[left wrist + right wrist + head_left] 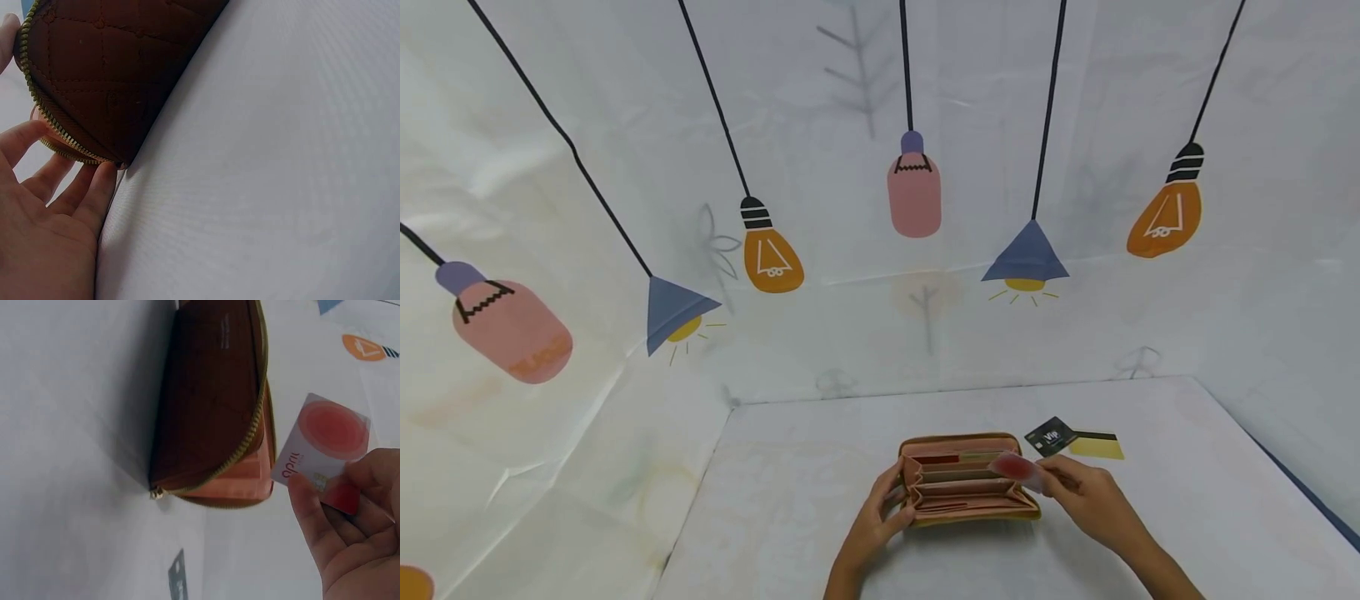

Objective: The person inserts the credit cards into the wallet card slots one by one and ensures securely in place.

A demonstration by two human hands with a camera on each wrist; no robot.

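Note:
An unzipped brown wallet point(970, 514) lies on the white table, its pink inner compartments facing up in the head view. My left hand point(871, 523) holds the wallet's left end, thumb at the near edge and fingers at the far side; the left wrist view shows the fingers on the zipped edge of the quilted wallet point(119, 56). Between thumb and fingers, my right hand point(1093, 504) pinches a white and red card point(1017, 468) over the wallet's right end. In the right wrist view the card point(331, 428) is apart from the wallet point(206, 394).
Right of the wallet's far corner, a black Vip card point(1050, 437) overlaps or touches a yellow card point(1097, 447) with a dark stripe. Behind the table point(790, 492) stands a white sheet wall point(850, 333) printed with hanging lamps.

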